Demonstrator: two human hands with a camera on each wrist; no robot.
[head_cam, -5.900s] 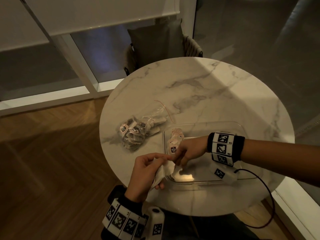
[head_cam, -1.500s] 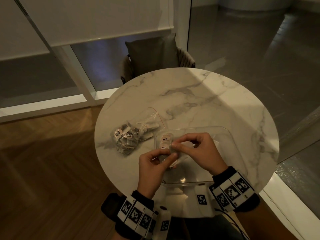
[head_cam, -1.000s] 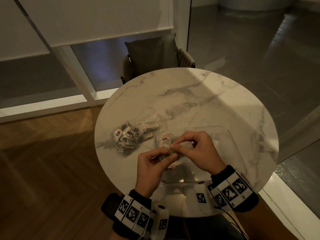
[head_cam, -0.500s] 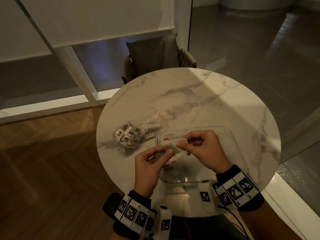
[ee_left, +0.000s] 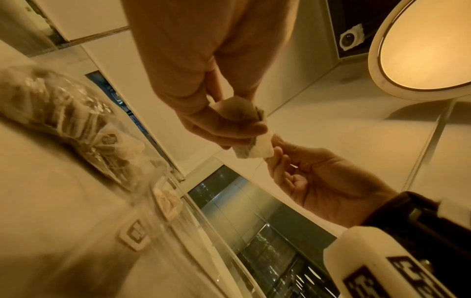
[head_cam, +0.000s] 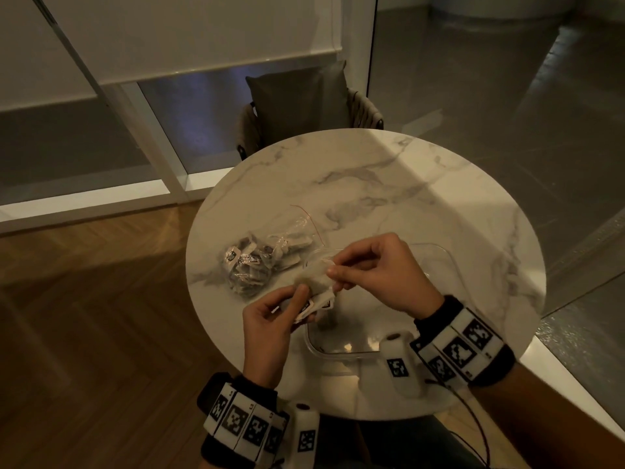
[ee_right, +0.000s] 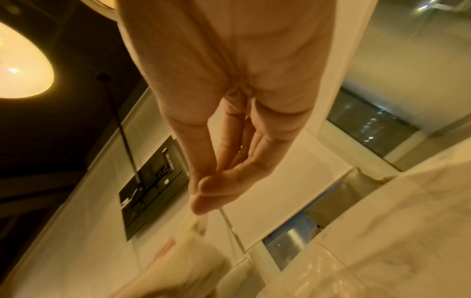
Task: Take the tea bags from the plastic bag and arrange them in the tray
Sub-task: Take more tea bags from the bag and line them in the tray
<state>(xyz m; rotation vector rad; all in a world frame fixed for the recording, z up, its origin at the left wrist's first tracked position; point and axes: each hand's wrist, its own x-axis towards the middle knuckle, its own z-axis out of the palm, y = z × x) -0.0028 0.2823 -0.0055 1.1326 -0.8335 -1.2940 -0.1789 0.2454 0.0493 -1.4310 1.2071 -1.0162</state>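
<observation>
- Tea bags (head_cam: pixel 316 286): we hold a small bunch above the tray (head_cam: pixel 341 353), left hand (head_cam: pixel 270 316) pinching the lower end, right hand (head_cam: pixel 375 265) pinching the upper edge.
- Risk: pulling apart may tear paper or drop one onto the desk (head_cam: pixel 372 184).
- Plastic bag (head_cam: pixel 260 262) lies just beside the tray; a stray wrist could drag it.

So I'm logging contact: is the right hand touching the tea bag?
Touching. In the left wrist view, the right hand pinches a corner of the tea bag, which the left hand also holds.

Black wristbands (head_cam: pixel 461 346) with checkered tags
</observation>
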